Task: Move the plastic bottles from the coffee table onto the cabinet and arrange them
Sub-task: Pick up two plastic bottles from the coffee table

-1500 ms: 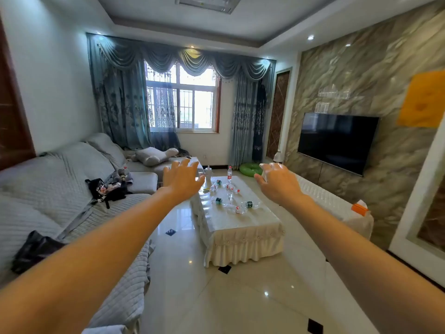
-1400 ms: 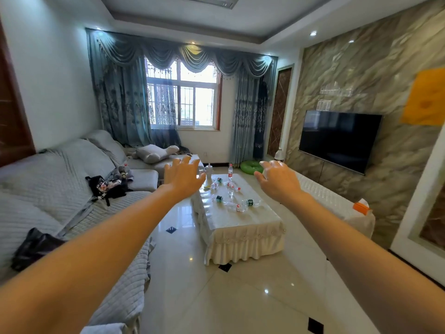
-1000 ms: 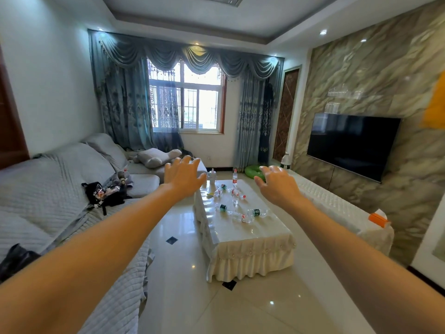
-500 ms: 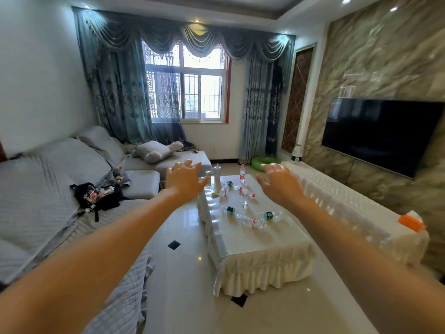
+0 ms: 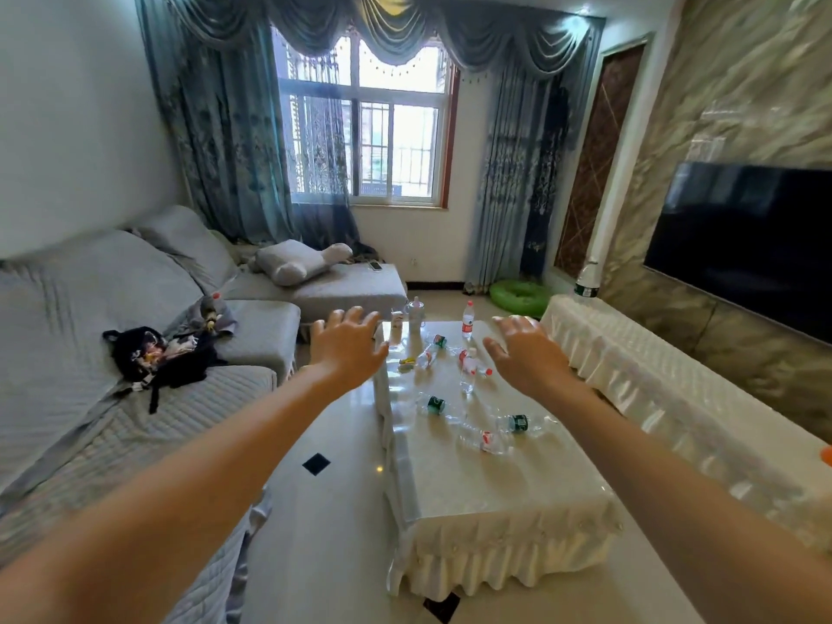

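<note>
Head view: my left hand (image 5: 349, 344) and right hand (image 5: 524, 353) reach out spread and empty above the coffee table (image 5: 504, 488), where the plastic bottles (image 5: 468, 385) lie scattered. Nothing moved yet; next I must grasp one and carry it right to the cabinet (image 5: 653, 398).

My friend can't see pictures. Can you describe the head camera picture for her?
Two bare arms reach forward, left hand and right hand open and empty, toward a coffee table with plastic bottles scattered on it. A grey sofa stands left, a covered cabinet right.
</note>
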A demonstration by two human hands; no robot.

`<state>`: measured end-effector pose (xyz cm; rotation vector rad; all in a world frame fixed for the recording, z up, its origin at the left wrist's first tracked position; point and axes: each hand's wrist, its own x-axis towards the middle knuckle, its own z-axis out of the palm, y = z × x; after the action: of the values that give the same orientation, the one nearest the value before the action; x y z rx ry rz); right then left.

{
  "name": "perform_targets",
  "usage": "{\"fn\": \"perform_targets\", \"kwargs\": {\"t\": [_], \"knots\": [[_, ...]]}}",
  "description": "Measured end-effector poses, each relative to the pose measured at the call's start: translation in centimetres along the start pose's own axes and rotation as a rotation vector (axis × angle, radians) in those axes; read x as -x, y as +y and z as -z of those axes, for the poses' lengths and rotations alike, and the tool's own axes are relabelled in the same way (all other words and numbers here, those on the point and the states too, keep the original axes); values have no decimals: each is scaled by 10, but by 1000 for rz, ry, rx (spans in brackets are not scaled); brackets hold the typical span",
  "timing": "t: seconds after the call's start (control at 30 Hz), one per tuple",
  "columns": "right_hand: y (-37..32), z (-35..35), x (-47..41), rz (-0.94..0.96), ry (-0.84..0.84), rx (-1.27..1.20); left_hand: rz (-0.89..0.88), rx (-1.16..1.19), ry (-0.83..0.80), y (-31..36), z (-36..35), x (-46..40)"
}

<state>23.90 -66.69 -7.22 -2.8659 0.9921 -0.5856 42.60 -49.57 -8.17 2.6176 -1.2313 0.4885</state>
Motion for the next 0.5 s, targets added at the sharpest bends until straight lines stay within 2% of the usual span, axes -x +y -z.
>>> {"fn": "perform_targets", "kwargs": {"t": [0.23,0.5], "knots": [[26,-63,-101,49,-28,-5,39,28,-22,-6,-66,-85],[17,-152,-204,32,-64,-63,25,29,-57,-50,-150,-179]]}}
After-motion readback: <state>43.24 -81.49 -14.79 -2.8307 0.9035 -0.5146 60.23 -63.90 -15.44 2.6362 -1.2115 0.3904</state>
